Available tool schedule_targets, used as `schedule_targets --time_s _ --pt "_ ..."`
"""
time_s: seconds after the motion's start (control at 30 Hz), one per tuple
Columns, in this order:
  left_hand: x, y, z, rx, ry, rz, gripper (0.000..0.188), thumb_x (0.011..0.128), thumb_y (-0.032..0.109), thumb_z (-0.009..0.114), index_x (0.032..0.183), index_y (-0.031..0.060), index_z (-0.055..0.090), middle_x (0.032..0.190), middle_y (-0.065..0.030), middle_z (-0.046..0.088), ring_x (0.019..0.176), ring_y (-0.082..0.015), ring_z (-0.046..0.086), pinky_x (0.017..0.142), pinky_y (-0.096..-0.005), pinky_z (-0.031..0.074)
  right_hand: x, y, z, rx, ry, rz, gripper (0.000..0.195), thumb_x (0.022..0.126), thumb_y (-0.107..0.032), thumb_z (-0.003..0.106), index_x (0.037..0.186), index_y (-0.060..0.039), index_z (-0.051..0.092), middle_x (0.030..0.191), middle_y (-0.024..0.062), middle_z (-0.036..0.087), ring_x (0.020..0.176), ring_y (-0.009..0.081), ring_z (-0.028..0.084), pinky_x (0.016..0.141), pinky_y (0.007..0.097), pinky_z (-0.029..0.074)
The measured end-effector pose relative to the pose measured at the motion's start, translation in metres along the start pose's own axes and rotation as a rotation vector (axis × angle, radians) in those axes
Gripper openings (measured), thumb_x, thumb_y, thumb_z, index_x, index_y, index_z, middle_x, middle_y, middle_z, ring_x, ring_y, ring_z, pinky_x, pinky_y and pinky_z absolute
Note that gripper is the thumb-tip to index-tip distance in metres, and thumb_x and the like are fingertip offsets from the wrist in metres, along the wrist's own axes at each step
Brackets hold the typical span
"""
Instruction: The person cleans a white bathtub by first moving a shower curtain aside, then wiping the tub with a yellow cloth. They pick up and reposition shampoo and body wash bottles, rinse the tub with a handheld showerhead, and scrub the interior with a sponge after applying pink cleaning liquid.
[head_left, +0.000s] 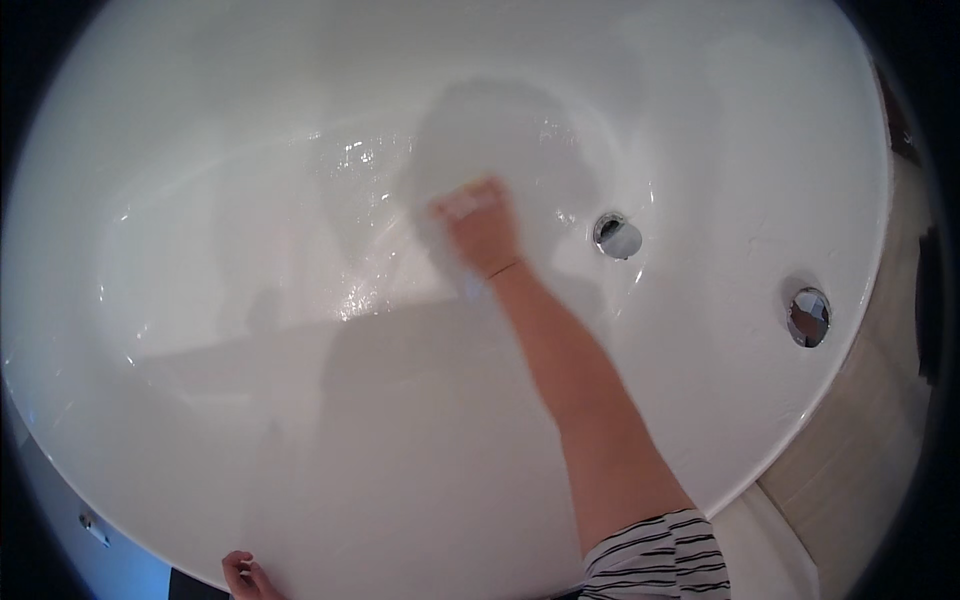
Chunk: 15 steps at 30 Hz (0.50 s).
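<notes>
A white bathtub (420, 465) with a wet, glossy inside fills most of the view. My right hand (480, 221) is low in the basin, left of the drain, with its fingers bent towards the tub floor. Motion blur covers the hand. A pale patch and a faint yellowish edge show at its fingers, but I cannot tell whether it grips something. At the lower left, my left hand (247, 576) is by the near rim, partly cut off by the picture's edge. Its fingers are loosely curled and slightly apart, and nothing shows in them.
A chrome drain plug (621, 240) sits tilted over the drain opening. Higher on the right wall is a round chrome overflow cover (809, 318). Beige floor tiles (817, 450) lie outside the right rim. A small white object (94, 529) is beyond the lower left rim.
</notes>
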<state>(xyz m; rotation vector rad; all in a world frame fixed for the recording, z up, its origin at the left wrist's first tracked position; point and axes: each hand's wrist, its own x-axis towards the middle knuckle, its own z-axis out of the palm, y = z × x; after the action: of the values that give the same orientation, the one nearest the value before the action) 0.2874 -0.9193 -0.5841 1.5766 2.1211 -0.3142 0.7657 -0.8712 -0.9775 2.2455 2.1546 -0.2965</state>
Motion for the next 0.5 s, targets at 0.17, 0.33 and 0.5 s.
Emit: schedule_targets --time_s 0.17,0.33,0.5 --pt "0.006 0.006 0.000 0.094 -0.051 -0.065 0.015 0.085 0.014 0.057 0.097 0.0071 0.063 0.092 -0.0048 0.061 0.078 -0.0172 0.051 0.067 -0.0295 0.043 0.041 0.133 -0.024 0.142 0.749 0.968 0.047 0.088 -0.036 0.054 0.125 -0.0087 0.049 0.131 0.0204 0.045 0.126 0.0409 0.036 0.106 0.0587 0.027" --pt "0.003 -0.002 0.000 0.032 -0.041 -0.038 0.013 0.086 0.012 0.057 0.095 0.0059 0.062 0.091 -0.0044 0.061 0.081 -0.0173 0.053 0.070 -0.0298 0.043 0.160 0.003 -0.013 0.053 0.585 0.967 0.068 0.084 -0.045 0.052 0.141 -0.0097 0.038 0.150 0.0324 0.018 0.135 0.0575 0.016 0.108 0.0696 0.012" --pt "0.004 -0.001 0.000 -0.118 -0.046 0.037 0.011 0.088 0.011 0.056 0.093 0.0036 0.062 0.090 -0.0043 0.061 0.083 -0.0167 0.053 0.073 -0.0298 0.041 0.155 -0.087 -0.041 0.161 0.337 0.073 0.044 0.087 -0.043 0.051 0.131 -0.0415 0.051 0.150 0.0072 0.031 0.138 0.0504 0.018 0.098 0.0802 0.013"
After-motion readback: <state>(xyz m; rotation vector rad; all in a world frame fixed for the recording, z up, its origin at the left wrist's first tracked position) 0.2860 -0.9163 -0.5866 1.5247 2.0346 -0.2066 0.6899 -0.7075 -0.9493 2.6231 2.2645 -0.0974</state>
